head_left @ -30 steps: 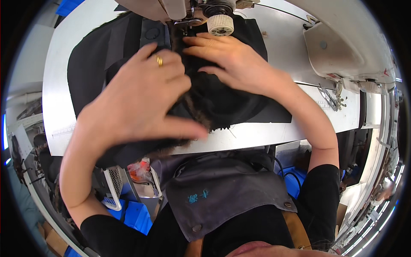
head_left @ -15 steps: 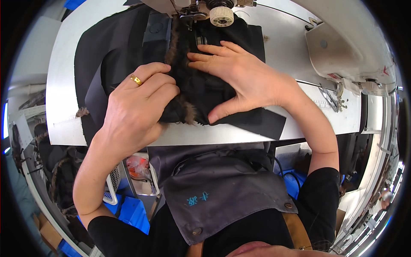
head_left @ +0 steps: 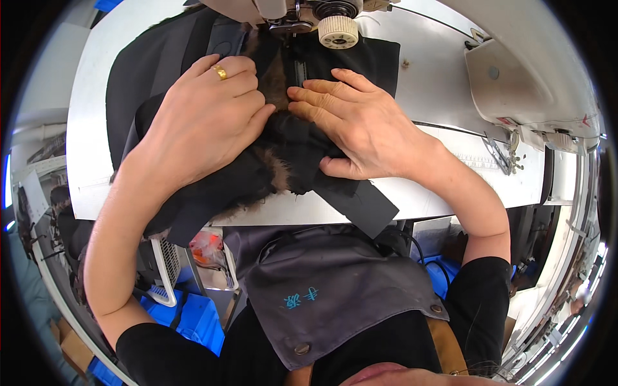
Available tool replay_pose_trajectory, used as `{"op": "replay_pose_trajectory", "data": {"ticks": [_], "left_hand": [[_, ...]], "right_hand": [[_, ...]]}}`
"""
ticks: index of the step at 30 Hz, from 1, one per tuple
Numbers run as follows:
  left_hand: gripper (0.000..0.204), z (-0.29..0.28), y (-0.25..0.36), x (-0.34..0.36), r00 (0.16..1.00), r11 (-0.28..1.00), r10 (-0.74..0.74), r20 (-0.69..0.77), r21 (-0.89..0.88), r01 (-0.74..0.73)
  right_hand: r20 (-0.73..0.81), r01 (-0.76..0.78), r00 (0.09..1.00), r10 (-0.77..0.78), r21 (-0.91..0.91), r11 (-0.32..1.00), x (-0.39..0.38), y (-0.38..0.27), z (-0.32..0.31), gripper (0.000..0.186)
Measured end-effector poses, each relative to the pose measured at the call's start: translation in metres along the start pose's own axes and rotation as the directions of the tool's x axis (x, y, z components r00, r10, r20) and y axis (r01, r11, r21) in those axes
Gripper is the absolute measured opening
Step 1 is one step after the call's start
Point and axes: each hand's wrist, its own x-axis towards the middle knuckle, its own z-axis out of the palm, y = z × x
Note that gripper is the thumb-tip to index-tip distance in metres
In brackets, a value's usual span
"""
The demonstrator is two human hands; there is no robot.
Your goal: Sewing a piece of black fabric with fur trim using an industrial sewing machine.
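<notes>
Lettering (head_left: 301, 298) marks apron (head_left: 347, 283); right fingers (head_left: 315, 99) spread on black cloth (head_left: 373, 61), left fingers (head_left: 244, 84) pinch it.

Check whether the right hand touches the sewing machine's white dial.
Apart: the head view shows a strip of black cloth between the right hand and the white dial.

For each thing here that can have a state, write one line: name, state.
Black fabric: rumpled, partly overhanging the table
Brown fur: partly exposed
Left hand: curled on the fabric, grip hidden
Right hand: spread, resting on the fabric
Sewing machine: running or stopped, cannot tell
Metal tools: lying unheld
Ring: worn
Apron: worn
</notes>
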Motion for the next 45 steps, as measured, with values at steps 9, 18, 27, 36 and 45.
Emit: {"op": "replay_pose_trajectory", "data": {"ticks": [9,18,27,36,45], "left_hand": [[0.014,0.011,-0.007,0.001,0.982,0.996,0.02,-0.188,-0.082,-0.036],[0.014,0.016,-0.017,0.009,0.978,0.979,0.035,-0.207,-0.188,-0.075],[0.016,0.023,-0.042,0.025,0.923,0.975,0.191,-0.335,-0.042,-0.217],[0.02,0.001,-0.023,0.018,0.981,0.97,0.12,-0.15,-0.191,-0.148],[0.037,0.021,-0.014,0.0,0.992,0.996,0.038,-0.122,0.08,-0.029]], "right_hand": [[0.2,-0.027,0.98,0.016,0.052,0.998,-0.01,0.007,-0.029,0.073],[-0.197,0.178,0.957,-0.21,-0.171,0.969,0.007,0.025,0.014,0.028],[-0.309,0.055,0.947,-0.086,-0.109,0.992,0.008,0.018,0.013,0.018],[-0.239,0.041,0.97,-0.039,0.002,0.999,-0.007,-0.013,0.007,0.024],[-0.056,0.087,0.994,-0.089,-0.034,0.996,-0.008,0.0,-0.024,0.026]]}}
